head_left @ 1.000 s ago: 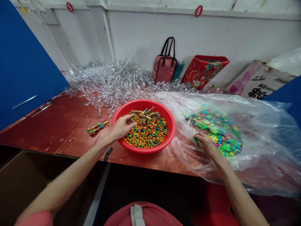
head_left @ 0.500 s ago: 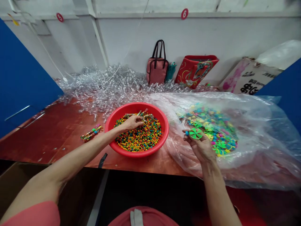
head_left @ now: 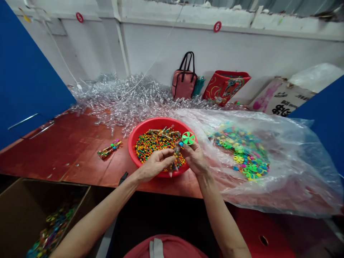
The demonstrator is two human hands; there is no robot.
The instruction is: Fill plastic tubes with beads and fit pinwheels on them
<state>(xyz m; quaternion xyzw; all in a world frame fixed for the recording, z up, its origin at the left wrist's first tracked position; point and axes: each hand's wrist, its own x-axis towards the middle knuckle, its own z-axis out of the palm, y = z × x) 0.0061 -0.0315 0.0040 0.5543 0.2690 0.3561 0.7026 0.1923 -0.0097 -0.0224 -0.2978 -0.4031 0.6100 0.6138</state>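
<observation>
centrally, the left hand (head_left: 157,165) and right hand (head_left: 195,158) meet over the near rim of a red plastic basin (head_left: 139,145) filled with multicoloured beads (head_left: 158,148). the left fingers (head_left: 168,154) curl closed around a thin transparent tube (head_left: 176,156), which stands tilted above the beads. the right fingers (head_left: 189,148) are closed in a pinch on a green plastic pinwheel (head_left: 188,138), held just above the basin's far edge beside the tube. more tubes (head_left: 163,132) lie on the beads. to the right, a plastic bag (head_left: 291,168) holds loose coloured pinwheels (head_left: 243,154). to the left, a small beaded bundle (head_left: 109,149) rests on the red-brown table (head_left: 53,150). at lower left, a cardboard box (head_left: 27,193) holds coloured pieces (head_left: 52,225). behind, a heap of shiny transparent plastic (head_left: 115,96) lies against the wall.
</observation>
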